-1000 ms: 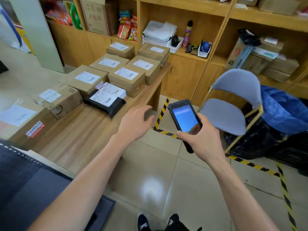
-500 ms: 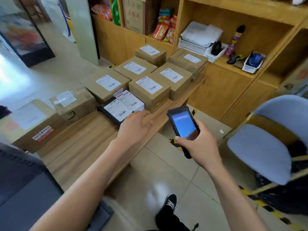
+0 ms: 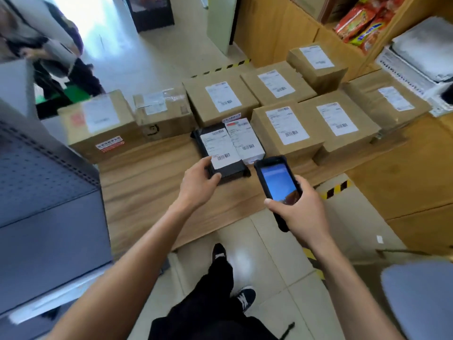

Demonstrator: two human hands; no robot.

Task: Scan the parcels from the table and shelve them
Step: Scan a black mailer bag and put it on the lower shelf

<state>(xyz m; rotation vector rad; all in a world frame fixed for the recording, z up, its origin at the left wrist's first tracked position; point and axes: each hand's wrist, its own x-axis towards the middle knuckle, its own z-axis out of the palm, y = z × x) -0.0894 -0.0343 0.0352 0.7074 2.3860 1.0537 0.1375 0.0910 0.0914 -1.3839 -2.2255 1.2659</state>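
Two hands are at work over the tabletop [image 3: 147,192]. Your left hand [image 3: 198,185] grips the near end of the black parcel [image 3: 229,169], thumb on top at its white label, fingers curled round its near left corner; the parcel lies flat near the middle of the tabletop's front edge. Your right hand [image 3: 299,212] is closed round the handheld scanner [image 3: 278,184], its lit screen facing up, held just right of the black parcel, above the front edge. Touching the black parcel's right side is a white parcel [image 3: 247,143]. Behind them, brown cartons [image 3: 285,128] fill the tabletop's far edge and right corner, labels upward.
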